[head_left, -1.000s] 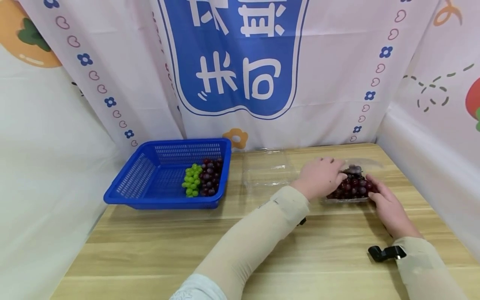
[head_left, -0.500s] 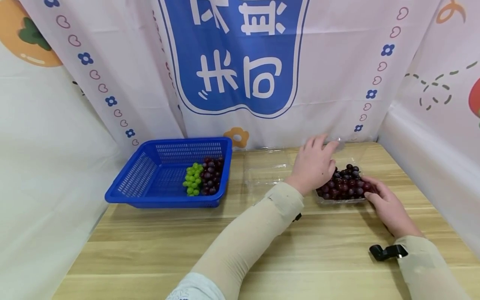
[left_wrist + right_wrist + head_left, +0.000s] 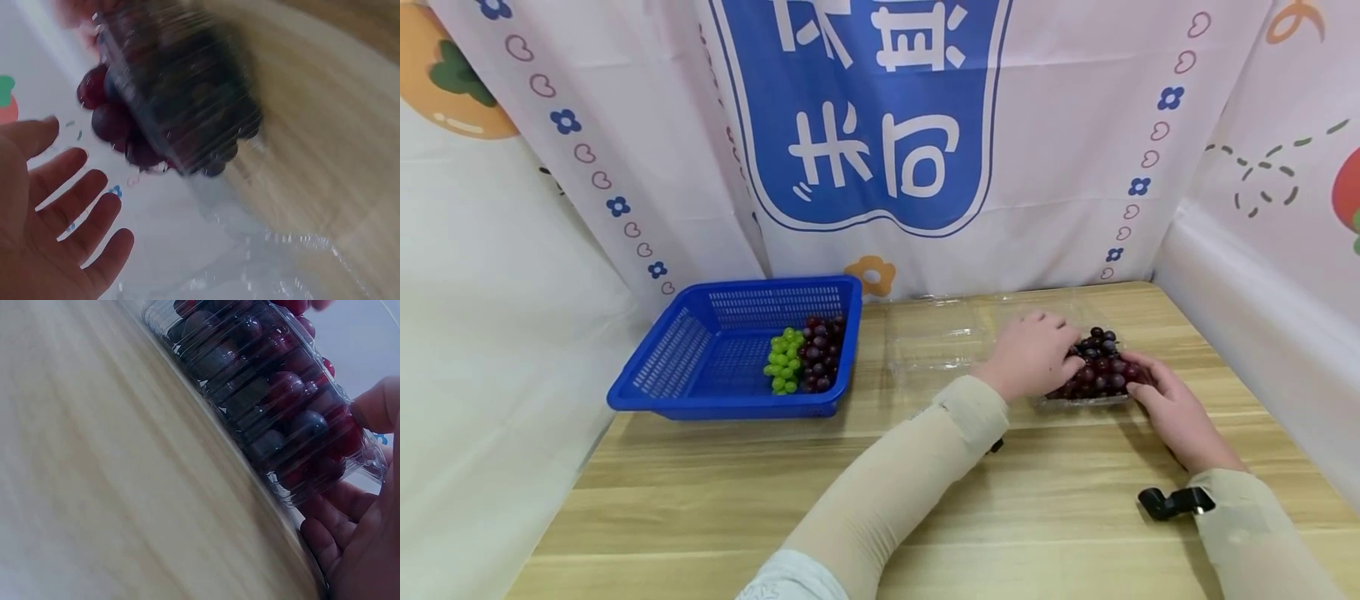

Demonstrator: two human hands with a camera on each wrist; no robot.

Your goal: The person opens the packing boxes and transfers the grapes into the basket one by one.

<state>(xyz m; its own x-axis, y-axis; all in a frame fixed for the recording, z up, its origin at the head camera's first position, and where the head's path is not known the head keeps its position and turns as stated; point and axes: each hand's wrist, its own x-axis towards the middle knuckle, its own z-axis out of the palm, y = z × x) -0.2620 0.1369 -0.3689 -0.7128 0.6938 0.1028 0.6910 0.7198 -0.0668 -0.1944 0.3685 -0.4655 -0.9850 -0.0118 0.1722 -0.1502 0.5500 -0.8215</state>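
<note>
Dark red and purple grapes (image 3: 1099, 372) fill a clear plastic fruit box (image 3: 1086, 402) at the right of the table, heaped above its rim. My right hand (image 3: 1180, 412) grips the box's right end; in the right wrist view its thumb (image 3: 378, 407) lies near the upper edge and its fingers around the lower corner. Over the box's left side is my left hand (image 3: 1033, 354). In the left wrist view that hand (image 3: 62, 212) has its fingers spread and nothing between them, apart from the grapes. The box's clear lid (image 3: 1037, 304) lies folded back, partly behind the left hand.
A blue plastic basket (image 3: 673, 354) stands at the left, with green grapes (image 3: 785, 361) and dark grapes (image 3: 822, 354) at its right end. Another clear plastic box (image 3: 932, 333) lies open between basket and hands. A printed cloth (image 3: 1060, 167) hangs behind the wooden table (image 3: 760, 492).
The lid has swung back from over the grapes to behind the box. My left hand went up and left with it, then came down beside the grapes. My right hand stays on the box.
</note>
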